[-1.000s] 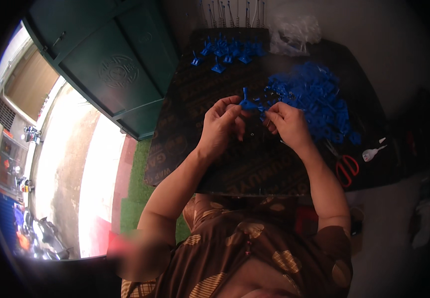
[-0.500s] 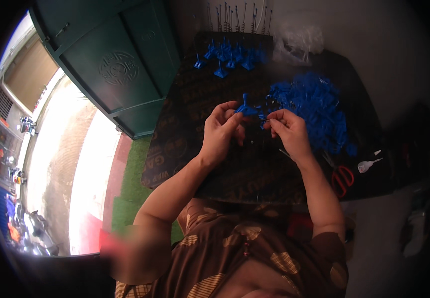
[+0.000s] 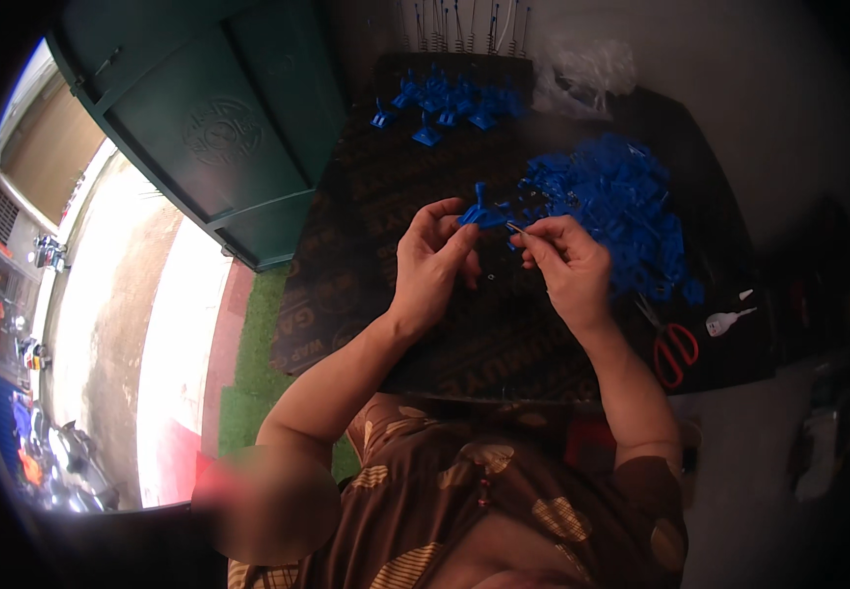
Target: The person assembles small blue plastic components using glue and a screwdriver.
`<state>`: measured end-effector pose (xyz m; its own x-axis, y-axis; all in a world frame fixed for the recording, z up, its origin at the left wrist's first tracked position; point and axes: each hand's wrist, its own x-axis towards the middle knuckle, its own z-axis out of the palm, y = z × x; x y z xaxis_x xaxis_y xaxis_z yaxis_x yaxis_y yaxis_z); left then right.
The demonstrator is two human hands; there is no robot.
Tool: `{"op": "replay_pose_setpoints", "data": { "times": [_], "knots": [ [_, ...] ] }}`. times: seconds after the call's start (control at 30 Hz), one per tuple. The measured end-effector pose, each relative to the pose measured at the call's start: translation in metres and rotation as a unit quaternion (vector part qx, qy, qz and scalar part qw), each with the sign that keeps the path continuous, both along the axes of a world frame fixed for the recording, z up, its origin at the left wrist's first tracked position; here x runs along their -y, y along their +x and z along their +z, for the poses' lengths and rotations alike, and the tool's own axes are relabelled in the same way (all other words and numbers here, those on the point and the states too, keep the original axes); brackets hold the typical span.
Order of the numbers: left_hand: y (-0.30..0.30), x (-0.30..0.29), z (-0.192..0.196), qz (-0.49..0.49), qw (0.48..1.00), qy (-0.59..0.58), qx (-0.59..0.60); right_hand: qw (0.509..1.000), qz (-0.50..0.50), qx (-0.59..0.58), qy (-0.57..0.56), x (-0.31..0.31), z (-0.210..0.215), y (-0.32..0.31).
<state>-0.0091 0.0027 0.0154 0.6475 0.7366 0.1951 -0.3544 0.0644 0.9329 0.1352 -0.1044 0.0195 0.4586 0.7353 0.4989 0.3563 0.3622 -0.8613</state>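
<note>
Pinched in the fingers of my left hand (image 3: 432,257) is a small blue plastic part (image 3: 479,213) with a flared base and a short upright stem. My right hand (image 3: 564,257) grips a thin metal piece (image 3: 514,228) between thumb and fingertips, its tip pointing at the blue part's right side. Whether the two touch is too small to tell. Both hands are above the dark table (image 3: 376,324). Beyond my right hand lies a large heap of loose blue plastic pieces (image 3: 611,196). A tiny ring (image 3: 491,277) rests on the table between my hands.
Blue parts with upright stems (image 3: 445,98) stand grouped at the table's back. Behind them are several thin rods with coils (image 3: 469,39) and a clear plastic bag (image 3: 587,79). Red-handled scissors (image 3: 675,353) and a white nozzle bottle (image 3: 724,322) lie right. A green door (image 3: 219,128) stands left.
My right hand has turned slightly, and the metal piece's tip has moved left and up, nearer the blue part. My left hand keeps its hold. The view has shifted slightly.
</note>
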Motion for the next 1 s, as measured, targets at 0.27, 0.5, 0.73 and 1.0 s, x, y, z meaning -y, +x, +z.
{"op": "replay_pose_setpoints", "data": {
  "times": [0.27, 0.5, 0.73, 1.0],
  "knots": [
    [0.001, 0.003, -0.004, 0.001, 1.0, 0.014, -0.011, 0.963, -0.045, 0.241, 0.115, 0.003, 0.011, -0.001],
    [0.001, 0.009, -0.003, -0.006, 1.0, 0.02, -0.01, 0.959, -0.034, 0.251, 0.127, 0.0, 0.006, -0.003],
    [0.0, 0.011, -0.004, -0.004, 0.999, 0.033, -0.014, 0.953, -0.032, 0.268, 0.135, -0.001, 0.005, -0.002],
    [0.001, 0.011, -0.005, -0.003, 0.999, 0.043, -0.016, 0.954, -0.035, 0.27, 0.129, -0.003, 0.003, -0.001]
  ]
}}
